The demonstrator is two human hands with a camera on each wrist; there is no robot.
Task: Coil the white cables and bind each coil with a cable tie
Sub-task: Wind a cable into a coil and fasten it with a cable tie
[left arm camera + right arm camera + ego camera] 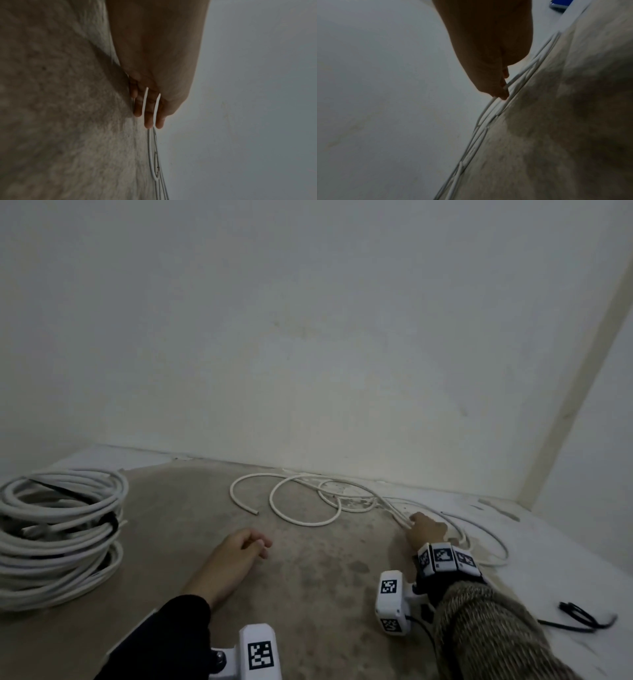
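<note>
Loose white cable (308, 523) lies in several loops on the concrete floor near the wall. My right hand (416, 522) reaches low to the floor at the right end of those loops and pinches a few strands together. In the right wrist view the fingertips (503, 93) close on the thin white strands (501, 108). My left hand (253, 544) hovers just above the floor left of it, fingers relaxed and holding nothing. The left wrist view shows those fingers (149, 115) nearly straight, with the cable (150, 148) lying beyond them.
A tall stack of coiled white cables (58, 542) with black ties sits at the far left. Black cable ties (579, 616) lie on the floor at the right. The wall (308, 354) stands close behind the loops. A blue object (558, 4) shows in the corner.
</note>
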